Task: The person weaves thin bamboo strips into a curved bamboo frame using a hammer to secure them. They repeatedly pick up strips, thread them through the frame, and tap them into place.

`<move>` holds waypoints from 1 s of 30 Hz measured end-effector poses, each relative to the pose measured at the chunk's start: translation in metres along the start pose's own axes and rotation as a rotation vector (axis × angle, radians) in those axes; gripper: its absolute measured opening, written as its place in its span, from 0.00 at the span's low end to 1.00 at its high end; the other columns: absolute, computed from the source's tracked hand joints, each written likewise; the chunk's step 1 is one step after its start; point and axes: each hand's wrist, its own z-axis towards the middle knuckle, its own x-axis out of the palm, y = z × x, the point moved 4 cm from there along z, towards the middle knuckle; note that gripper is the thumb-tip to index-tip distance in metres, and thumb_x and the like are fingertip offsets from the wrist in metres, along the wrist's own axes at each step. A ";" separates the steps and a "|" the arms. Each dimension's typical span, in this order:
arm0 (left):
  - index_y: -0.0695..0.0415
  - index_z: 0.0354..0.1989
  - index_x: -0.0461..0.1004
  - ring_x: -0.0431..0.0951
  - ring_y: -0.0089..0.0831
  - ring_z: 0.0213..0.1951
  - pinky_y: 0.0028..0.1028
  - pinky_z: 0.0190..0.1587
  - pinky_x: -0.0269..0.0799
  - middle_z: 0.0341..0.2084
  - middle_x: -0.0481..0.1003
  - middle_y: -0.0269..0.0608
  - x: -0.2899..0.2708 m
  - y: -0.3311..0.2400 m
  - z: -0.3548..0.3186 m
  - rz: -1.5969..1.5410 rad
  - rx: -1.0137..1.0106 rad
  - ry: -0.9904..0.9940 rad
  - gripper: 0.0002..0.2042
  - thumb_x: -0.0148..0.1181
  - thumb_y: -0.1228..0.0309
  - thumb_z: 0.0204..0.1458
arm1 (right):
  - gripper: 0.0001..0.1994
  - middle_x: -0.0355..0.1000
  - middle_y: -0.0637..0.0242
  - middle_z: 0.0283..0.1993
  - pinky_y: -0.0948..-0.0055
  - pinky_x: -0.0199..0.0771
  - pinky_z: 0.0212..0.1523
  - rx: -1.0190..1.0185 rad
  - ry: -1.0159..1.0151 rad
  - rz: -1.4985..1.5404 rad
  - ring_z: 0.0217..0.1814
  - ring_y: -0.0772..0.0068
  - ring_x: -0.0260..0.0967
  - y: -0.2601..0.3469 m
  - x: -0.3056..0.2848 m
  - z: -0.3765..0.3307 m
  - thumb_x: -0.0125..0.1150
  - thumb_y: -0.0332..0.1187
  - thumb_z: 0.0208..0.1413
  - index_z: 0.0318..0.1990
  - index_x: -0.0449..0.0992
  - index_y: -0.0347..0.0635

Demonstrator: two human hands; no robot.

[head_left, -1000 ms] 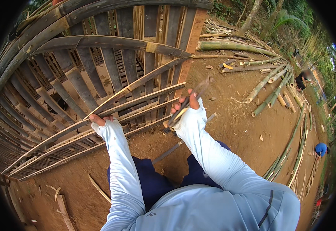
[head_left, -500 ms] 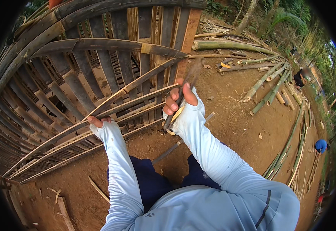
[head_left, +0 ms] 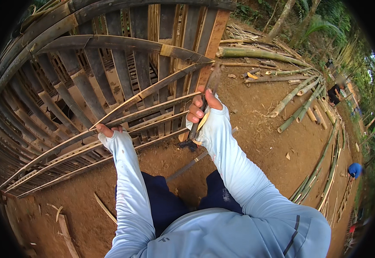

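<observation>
— How do my arms sit?

— Both reach forward in pale blue sleeves. My left hand (head_left: 109, 130) is low and out to the left, fingers curled shut in a grip.

— And the right?

— My right hand (head_left: 202, 107) is raised higher, fist closed, thumb on top, wrist bent back toward me.
</observation>
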 end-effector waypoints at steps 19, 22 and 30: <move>0.55 0.29 0.57 0.60 0.23 0.13 0.25 0.16 0.56 0.12 0.57 0.31 -0.012 0.022 0.015 0.078 0.037 -0.048 0.30 0.53 0.37 0.52 | 0.17 0.61 0.70 0.26 0.71 0.61 0.20 -0.025 -0.325 -0.500 0.20 0.74 0.59 -0.003 -0.085 -0.033 0.57 0.43 0.60 0.49 0.64 0.45; 0.57 0.33 0.59 0.61 0.24 0.14 0.26 0.17 0.58 0.14 0.58 0.33 -0.016 0.018 0.017 0.087 0.015 -0.101 0.30 0.51 0.37 0.53 | 0.16 0.62 0.69 0.25 0.71 0.62 0.18 0.075 -0.381 -0.636 0.18 0.73 0.59 -0.026 -0.130 -0.056 0.56 0.43 0.61 0.49 0.64 0.45; 0.63 0.39 0.60 0.63 0.26 0.29 0.25 0.35 0.62 0.25 0.65 0.37 -0.016 0.032 0.017 0.105 -0.032 -0.085 0.35 0.55 0.36 0.50 | 0.12 0.62 0.66 0.23 0.67 0.61 0.17 0.520 -0.513 -0.917 0.17 0.70 0.59 -0.075 -0.238 -0.110 0.54 0.41 0.61 0.45 0.64 0.47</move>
